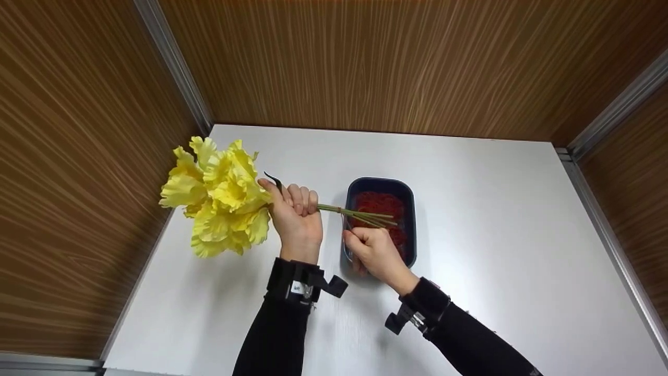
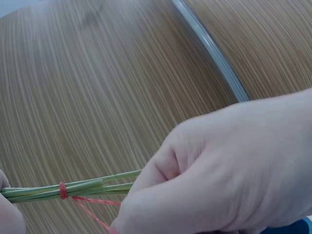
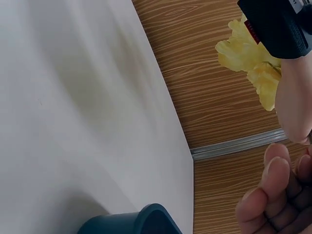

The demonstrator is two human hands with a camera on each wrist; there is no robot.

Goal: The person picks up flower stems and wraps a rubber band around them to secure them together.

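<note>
My left hand (image 1: 295,214) grips a bunch of yellow flowers (image 1: 219,198) by its green stems (image 1: 365,215) and holds it level above the table, blooms to the left. The stem ends reach over a dark blue tub (image 1: 378,181) of red rubber bands (image 1: 378,202). In the left wrist view a red rubber band (image 2: 63,190) is wound round the stems (image 2: 92,187), with a strand stretched back toward my left hand (image 2: 229,165). My right hand (image 1: 368,245) sits curled just under the stems at the tub's left rim, pinching the band. Its fingers (image 3: 275,195) show curled.
The white table (image 1: 496,235) is boxed in by wood-grain walls (image 1: 365,62) at the back and both sides, with metal corner strips (image 1: 177,68). The tub's rim (image 3: 141,222) shows low in the right wrist view, with the flowers (image 3: 248,53) beyond it.
</note>
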